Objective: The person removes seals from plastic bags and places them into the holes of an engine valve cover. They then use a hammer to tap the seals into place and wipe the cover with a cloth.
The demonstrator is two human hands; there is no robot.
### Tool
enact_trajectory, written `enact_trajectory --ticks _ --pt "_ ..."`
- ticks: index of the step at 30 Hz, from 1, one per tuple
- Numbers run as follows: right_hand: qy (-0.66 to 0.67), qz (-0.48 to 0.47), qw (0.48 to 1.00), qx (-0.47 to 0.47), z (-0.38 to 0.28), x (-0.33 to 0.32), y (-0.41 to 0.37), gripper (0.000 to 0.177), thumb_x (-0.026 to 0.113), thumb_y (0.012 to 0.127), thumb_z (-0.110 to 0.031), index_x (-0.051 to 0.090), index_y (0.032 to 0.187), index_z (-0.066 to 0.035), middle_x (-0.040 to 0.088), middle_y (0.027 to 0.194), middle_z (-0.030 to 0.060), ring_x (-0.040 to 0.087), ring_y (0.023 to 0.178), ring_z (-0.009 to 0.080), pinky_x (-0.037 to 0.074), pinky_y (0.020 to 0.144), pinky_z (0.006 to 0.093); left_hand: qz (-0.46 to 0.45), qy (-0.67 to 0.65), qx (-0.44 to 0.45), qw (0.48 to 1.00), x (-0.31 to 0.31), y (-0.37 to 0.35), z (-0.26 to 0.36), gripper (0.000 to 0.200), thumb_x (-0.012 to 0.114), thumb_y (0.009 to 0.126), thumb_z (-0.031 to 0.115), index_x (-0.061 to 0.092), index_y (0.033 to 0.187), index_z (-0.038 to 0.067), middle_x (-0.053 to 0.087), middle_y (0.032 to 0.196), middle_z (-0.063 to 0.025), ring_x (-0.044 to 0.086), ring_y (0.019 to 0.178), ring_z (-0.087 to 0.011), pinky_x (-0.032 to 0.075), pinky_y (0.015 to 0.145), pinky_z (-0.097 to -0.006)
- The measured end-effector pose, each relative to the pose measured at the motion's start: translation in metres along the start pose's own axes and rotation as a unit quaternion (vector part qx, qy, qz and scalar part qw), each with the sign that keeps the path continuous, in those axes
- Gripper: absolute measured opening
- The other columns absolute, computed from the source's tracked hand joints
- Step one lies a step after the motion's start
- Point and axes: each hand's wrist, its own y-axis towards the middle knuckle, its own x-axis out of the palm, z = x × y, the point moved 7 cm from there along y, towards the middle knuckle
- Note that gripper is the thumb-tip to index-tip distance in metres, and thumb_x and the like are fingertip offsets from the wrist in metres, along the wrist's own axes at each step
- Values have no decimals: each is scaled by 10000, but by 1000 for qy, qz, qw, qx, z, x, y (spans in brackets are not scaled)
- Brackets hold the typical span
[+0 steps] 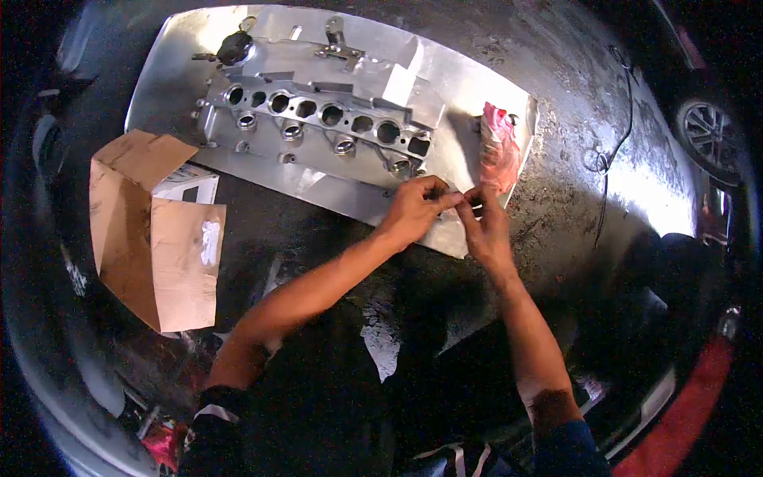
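Note:
My left hand [415, 208] and my right hand [486, 226] meet above the right front part of a shiny metal sheet [310, 188]. Both have thumb and fingers pinched together, fingertips touching or nearly so. Whatever sits between them is too small to make out. Just left of my left hand lies a metal engine valve cover [318, 99] with a row of ports, round tube openings along its near side and a black cap [234, 49] at its far left. Behind my right hand a crumpled red and pink cloth or bag [499, 151] rests on the sheet.
An open cardboard box [184, 262] stands on the dark floor to the left, with a white box [189, 187] inside. A thin black cable [608, 159] runs along the floor at right. Beyond it shows a car wheel [709, 137]; red bodywork [687, 405] is at lower right.

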Motion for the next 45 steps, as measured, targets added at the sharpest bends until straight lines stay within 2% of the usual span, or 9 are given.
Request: enact_trajectory --ticks 11,14,18,22,28,36,39,41,45 --pt "-14 58 998 -18 16 5 3 169 666 973 -142 566 1022 -14 686 861 193 673 730 336 526 670 446 -39 1 71 997 14 -8 0 299 667 1010 271 721 1060 -19 755 957 -135 680 877 -176 533 812 -333" --pt "21 54 998 -5 32 8 5 163 665 985 -142 565 1025 -19 676 841 158 668 713 280 541 656 406 -36 53 141 988 15 -4 -5 319 655 1017 285 706 1062 -26 743 944 -138 666 854 -185 522 797 -341" --pt "167 -44 983 64 21 1 6 201 654 1022 -192 558 1061 -20 658 946 95 658 786 152 556 625 313 14 67 70 995 -1 -2 2 314 648 1021 278 684 1047 -33 718 886 -128 633 792 -188 502 744 -357" --pt "70 -42 997 17 3 -1 1 267 711 1000 -233 574 1089 -22 655 929 66 646 805 141 551 655 312 -5 47 80 996 -4 -2 -1 293 642 1026 258 675 1037 -34 697 849 -124 614 772 -169 492 721 -357" --pt "156 -132 974 98 10 4 5 276 729 990 -256 584 1042 -27 649 879 62 621 767 129 537 656 305 -34 -32 79 996 -2 -3 -8 270 656 1020 253 697 1021 -14 715 882 -78 607 812 -128 492 755 -324" --pt "59 -40 995 68 7 4 0 245 668 1021 -224 577 1016 2 674 800 111 648 696 159 535 645 324 -13 39 22 999 -3 -1 2 278 720 970 263 721 995 -14 738 930 -116 655 867 -162 515 808 -341" --pt "100 -22 991 80 13 8 0 215 661 1010 -204 580 985 -7 687 791 122 674 718 182 541 663 354 61 60 105 991 -1 0 -5 260 705 973 243 720 983 -16 736 908 -144 683 861 -195 526 809 -354" --pt "119 -19 992 50 18 13 1 207 659 1004 -197 579 971 -9 683 785 122 681 730 183 540 667 367 38 52 91 994 1 -9 5 257 675 989 236 715 995 -19 733 902 -156 694 864 -214 527 808 -363" --pt "-22 37 999 12 17 5 0 181 677 955 -154 572 977 -8 686 805 170 707 752 319 533 683 420 -25 40 64 997 13 -16 1 268 635 1011 244 701 1017 -16 726 927 -133 656 874 -181 513 816 -350"
